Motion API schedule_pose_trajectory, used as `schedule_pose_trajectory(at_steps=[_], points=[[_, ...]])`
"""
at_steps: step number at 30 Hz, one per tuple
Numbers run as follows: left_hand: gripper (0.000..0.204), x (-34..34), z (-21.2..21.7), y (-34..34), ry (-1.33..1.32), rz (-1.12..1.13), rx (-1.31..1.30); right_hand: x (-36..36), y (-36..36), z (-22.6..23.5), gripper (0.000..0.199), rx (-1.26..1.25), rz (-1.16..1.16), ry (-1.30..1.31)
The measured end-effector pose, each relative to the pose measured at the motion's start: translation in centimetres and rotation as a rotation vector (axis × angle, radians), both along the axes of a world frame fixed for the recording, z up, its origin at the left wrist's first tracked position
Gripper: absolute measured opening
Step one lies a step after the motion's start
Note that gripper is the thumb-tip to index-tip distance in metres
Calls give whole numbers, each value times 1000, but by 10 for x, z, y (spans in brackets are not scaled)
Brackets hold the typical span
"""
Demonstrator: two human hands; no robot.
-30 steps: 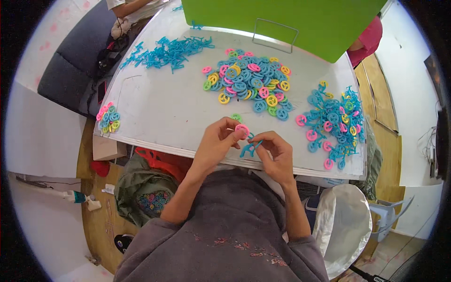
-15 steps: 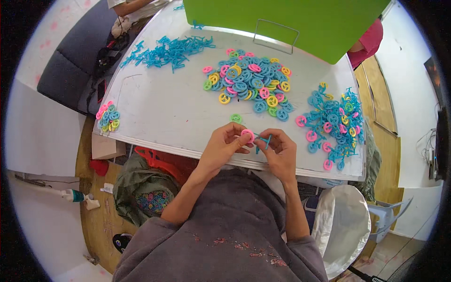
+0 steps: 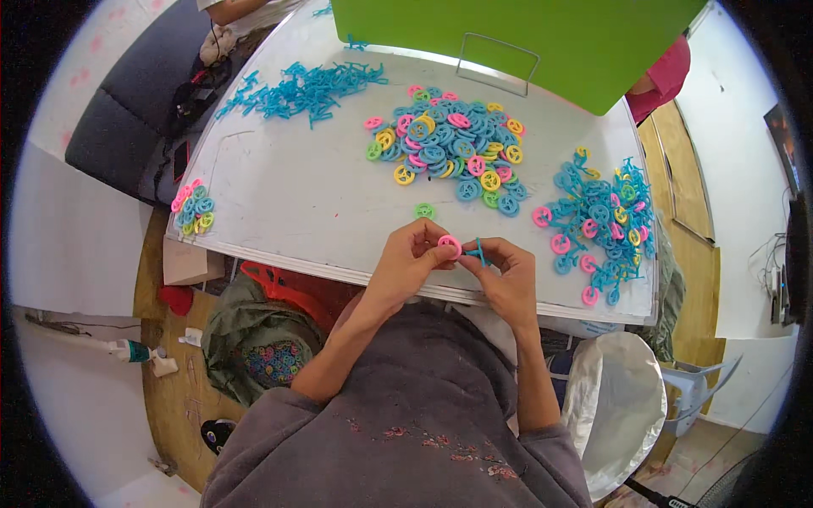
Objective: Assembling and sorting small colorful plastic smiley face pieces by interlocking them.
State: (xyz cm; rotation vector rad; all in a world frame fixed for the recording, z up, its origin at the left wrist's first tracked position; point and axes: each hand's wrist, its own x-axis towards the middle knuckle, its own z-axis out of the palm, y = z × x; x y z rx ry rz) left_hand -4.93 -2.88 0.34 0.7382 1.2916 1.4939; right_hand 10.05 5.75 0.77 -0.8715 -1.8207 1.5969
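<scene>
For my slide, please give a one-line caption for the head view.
Left hand holds a pink ring against a blue piece in the right hand, over a white table.

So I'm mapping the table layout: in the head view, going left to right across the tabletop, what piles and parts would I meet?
Small pile of rings at the left edge → blue stick pieces heap → lone green ring → pink ring in the left hand → blue piece in the right hand → mixed blue-and-rings pile at the right.
</scene>
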Motion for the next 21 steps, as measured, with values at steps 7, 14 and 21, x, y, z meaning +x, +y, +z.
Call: schedule_pose_trajectory(at_steps=[7,14,21], points=[[9,3,-1,5,85,36,-56,-1,1,0,16,-118,15,23],[9,21,6,6,396,236,13,-3,4,-7,24,-328,-33,106],[21,18,3,4,255,250,124,-10,-8,0,24,-75,-229,131]])
